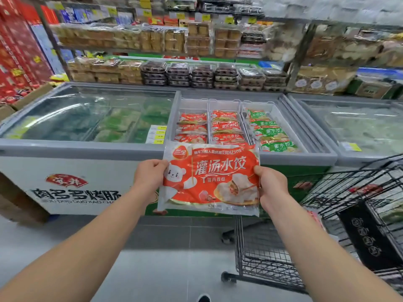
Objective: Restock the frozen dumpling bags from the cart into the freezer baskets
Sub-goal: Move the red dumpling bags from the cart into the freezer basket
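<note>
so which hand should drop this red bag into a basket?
Left, probably. Both hands, left hand and right hand, grip the red bag, and the red-bag baskets sit ahead, slightly left of the green one.

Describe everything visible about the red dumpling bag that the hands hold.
The red dumpling bag is a flat, glossy plastic pouch with clear edges, white characters, a cartoon bear and pictured dumplings. It looks sealed and full. The left hand and right hand pinch its side edges, holding it upright, front facing the camera, before the open freezer.

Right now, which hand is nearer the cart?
Right. The right hand, gripping the red bag's right edge, is beside the cart; the left hand holds the far edge, across the bag.
</note>
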`<state>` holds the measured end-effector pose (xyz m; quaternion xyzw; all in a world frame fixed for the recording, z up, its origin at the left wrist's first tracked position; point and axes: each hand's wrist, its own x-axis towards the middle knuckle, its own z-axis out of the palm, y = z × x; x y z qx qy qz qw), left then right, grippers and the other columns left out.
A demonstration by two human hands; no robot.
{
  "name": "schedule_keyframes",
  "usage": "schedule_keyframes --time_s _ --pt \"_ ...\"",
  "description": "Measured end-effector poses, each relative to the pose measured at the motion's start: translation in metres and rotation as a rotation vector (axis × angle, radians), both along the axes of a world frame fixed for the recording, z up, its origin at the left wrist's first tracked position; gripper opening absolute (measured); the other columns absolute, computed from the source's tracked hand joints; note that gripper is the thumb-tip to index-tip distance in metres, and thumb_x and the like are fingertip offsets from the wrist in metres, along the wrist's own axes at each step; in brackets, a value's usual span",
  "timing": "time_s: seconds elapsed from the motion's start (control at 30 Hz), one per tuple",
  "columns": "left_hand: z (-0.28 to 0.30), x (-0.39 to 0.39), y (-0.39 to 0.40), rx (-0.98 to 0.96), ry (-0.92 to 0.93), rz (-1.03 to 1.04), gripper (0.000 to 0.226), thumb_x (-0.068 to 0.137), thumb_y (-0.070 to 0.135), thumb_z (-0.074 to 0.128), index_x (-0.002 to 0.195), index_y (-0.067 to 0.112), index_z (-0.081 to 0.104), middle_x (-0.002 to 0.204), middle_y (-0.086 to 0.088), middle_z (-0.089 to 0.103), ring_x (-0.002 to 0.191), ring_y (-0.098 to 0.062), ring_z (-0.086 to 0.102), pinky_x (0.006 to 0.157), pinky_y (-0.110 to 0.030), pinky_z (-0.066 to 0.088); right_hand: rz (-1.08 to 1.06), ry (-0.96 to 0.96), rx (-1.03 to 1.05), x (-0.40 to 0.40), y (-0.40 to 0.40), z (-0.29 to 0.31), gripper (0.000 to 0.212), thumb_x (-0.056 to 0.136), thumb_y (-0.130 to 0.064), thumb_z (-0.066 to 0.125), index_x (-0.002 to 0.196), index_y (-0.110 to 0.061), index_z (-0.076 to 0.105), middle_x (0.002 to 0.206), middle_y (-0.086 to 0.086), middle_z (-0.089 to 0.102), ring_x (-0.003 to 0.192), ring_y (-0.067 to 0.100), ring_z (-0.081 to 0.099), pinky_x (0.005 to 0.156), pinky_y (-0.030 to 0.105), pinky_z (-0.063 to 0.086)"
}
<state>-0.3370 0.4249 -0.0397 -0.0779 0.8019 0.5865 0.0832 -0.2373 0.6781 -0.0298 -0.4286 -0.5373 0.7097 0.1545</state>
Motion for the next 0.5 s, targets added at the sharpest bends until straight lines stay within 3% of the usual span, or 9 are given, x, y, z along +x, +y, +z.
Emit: schedule_keyframes --time_s 0.1,0.17,0.2,0.33,0.5 --pt "-0.018 -0.027 -0.005 0.015 -0.035 0.001 0.042 0.098 0.032 0.057 0.062 0.011 0.054 0.074 -0.022 0.068 0.074 -0.04 0.069 0.071 -0.048 0.058 -0.002 -0.035 0.004 -0.028 0.0 -0.014 0.004 0.09 -0.012 0.068 0.093 -0.01 0.07 0.094 0.008 0.075 0.083 0.027 0.073 0.083 0.046 0.06" --pt "-0.029 -0.05 -0.007 0.004 -0.055 0.016 0.048 0.1 0.03 0.055 0.056 0.011 0.052 0.059 -0.007 0.067 0.062 -0.028 0.065 0.059 -0.037 0.052 0.01 -0.059 -0.01 -0.055 -0.002 -0.027 0.005 0.09 -0.012 0.068 0.094 -0.01 0.07 0.094 0.009 0.075 0.084 0.028 0.073 0.083 0.047 0.06" --pt "-0.034 -0.061 -0.007 -0.002 -0.072 0.007 0.047 0.101 0.029 0.055 0.058 0.009 0.055 0.058 -0.003 0.068 0.062 -0.025 0.066 0.058 -0.036 0.052 0.015 -0.07 -0.017 -0.067 -0.002 -0.033 0.006 0.09 -0.012 0.068 0.095 -0.01 0.07 0.094 0.009 0.075 0.084 0.028 0.073 0.083 0.047 0.06" --pt "-0.05 -0.113 0.0 0.0 -0.148 -0.008 0.039 0.101 0.033 0.054 0.083 0.003 0.071 0.078 -0.005 0.077 0.081 -0.027 0.074 0.078 -0.048 0.061 0.044 -0.102 -0.045 -0.125 0.005 -0.055 0.006 0.09 -0.011 0.067 0.095 -0.01 0.07 0.092 0.008 0.075 0.082 0.027 0.073 0.08 0.046 0.06" --pt "-0.064 -0.17 0.015 -0.011 -0.18 0.005 0.042 0.099 0.03 0.056 0.083 -0.008 0.065 0.074 -0.011 0.075 0.069 -0.025 0.073 0.065 -0.037 0.056 0.076 -0.168 -0.056 -0.189 0.024 -0.07 0.004 0.087 -0.011 0.07 0.091 -0.009 0.071 0.09 0.009 0.076 0.082 0.029 0.074 0.083 0.048 0.06"
